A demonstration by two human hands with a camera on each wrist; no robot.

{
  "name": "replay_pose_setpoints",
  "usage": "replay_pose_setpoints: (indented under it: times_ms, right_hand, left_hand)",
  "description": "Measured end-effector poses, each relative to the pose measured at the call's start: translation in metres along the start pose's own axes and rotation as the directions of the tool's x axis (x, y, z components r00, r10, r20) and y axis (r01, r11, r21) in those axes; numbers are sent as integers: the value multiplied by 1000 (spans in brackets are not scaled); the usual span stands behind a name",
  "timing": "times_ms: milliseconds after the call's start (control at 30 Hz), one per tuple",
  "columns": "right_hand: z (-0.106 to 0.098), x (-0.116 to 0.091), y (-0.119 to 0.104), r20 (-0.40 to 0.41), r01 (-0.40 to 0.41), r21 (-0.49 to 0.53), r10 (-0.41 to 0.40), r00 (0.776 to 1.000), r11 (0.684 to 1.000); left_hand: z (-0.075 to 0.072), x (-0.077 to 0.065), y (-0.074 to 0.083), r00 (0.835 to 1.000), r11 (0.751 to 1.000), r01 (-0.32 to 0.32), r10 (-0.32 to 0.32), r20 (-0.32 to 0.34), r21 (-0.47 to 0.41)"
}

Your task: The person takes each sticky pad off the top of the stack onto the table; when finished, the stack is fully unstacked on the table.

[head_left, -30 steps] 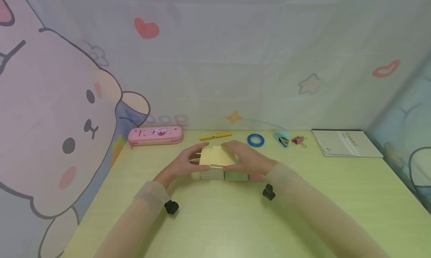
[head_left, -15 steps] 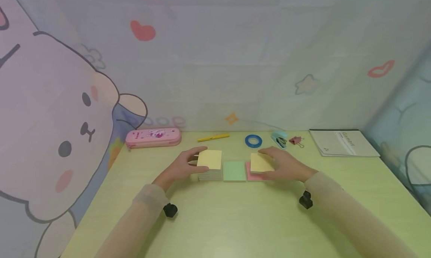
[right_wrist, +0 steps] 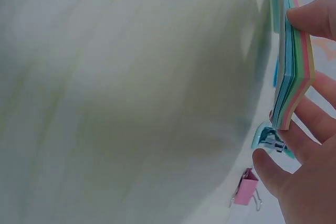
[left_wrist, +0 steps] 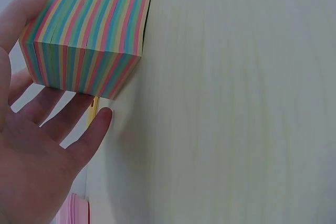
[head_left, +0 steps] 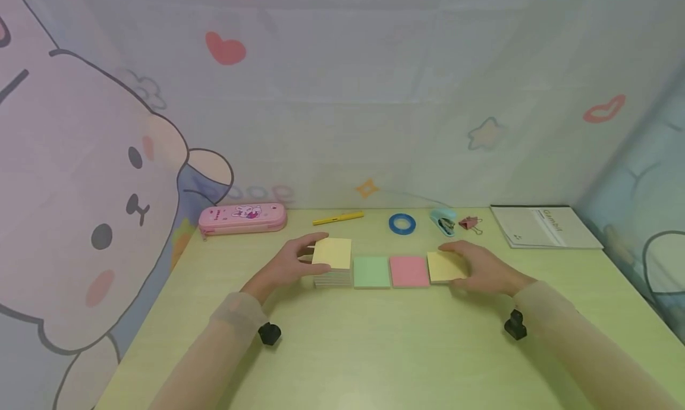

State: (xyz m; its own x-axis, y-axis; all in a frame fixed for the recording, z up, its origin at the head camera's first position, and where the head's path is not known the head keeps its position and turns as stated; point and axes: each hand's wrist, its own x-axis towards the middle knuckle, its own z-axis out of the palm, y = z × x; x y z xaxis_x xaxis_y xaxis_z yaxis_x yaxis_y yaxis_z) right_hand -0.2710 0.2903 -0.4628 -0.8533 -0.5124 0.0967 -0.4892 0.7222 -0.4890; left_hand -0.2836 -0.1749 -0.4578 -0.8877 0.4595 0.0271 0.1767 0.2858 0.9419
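- My left hand (head_left: 286,266) sits towards the left of the desk (head_left: 374,350), fingers curled round the thick stack of sticky notes (head_left: 332,261), thumb on one side and fingers on the other; it has not moved in the last second; the left wrist view shows the stack's striped edge (left_wrist: 89,30) resting against my fingers (left_wrist: 58,111).
- My right hand (head_left: 484,270) pinches a thin yellow-topped pad (head_left: 445,267); a second ago it was over the stack, half a second ago over the pink pad (head_left: 409,271), and now it has carried the slice to the right end of the row, low over the desk; whether it touches yet I cannot tell.
- So green pad (head_left: 371,271), pink and yellow run rightward from the stack, just beside one another; I judge a third slice is nearly laid.
- Along the far edge: pink pencil case (head_left: 242,218), yellow pen (head_left: 338,218), blue tape roll (head_left: 402,223), stapler (head_left: 444,221), binder clip (head_left: 471,223); notebook (head_left: 546,227) at the far right corner.
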Motion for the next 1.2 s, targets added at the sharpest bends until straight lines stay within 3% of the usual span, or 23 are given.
replay_pose_setpoints:
  times_ms: [1200]
  right_hand:
    - [1,-1,4,70,26,17,-27,997,1000]
  left_hand:
    - [0,0,-2,1000,1000,-9,9,7,9]
